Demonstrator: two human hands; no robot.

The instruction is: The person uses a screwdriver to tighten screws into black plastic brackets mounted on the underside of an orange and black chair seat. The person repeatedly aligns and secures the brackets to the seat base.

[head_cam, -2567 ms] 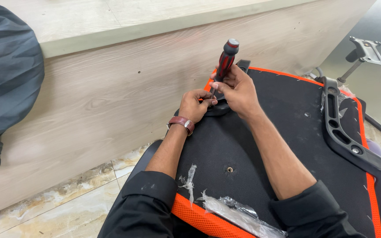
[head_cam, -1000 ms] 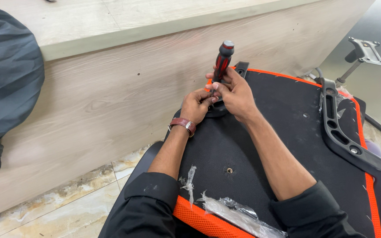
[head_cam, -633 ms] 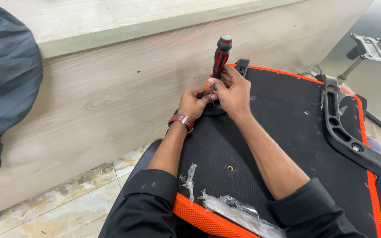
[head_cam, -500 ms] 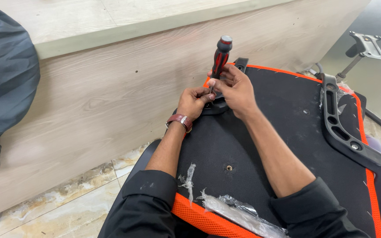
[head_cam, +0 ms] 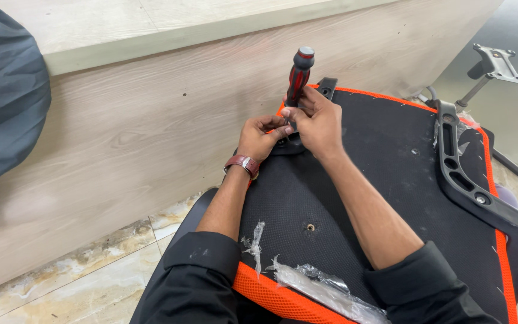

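Right now my right hand (head_cam: 319, 123) grips the screwdriver (head_cam: 298, 75) upright at the seat panel's (head_cam: 379, 198) far edge, while my left hand (head_cam: 262, 137) pinches its tip. Rigid and light, it seems best held by the ribbed handle.

The screwdriver (head_cam: 299, 75) shows only its red and black handle; its shaft and tip are buried between the left hand (head_cam: 260, 136) and the right hand (head_cam: 317, 122), so whatever it bears on stays out of sight. The fingers hide the small black bracket (head_cam: 289, 146) beneath them. The chair seat (head_cam: 385, 198) runs off the near and right edges. A dark garment (head_cam: 1, 102) is cut by the left edge. The metal chair mechanism (head_cam: 496, 63), far right, is partly cropped.
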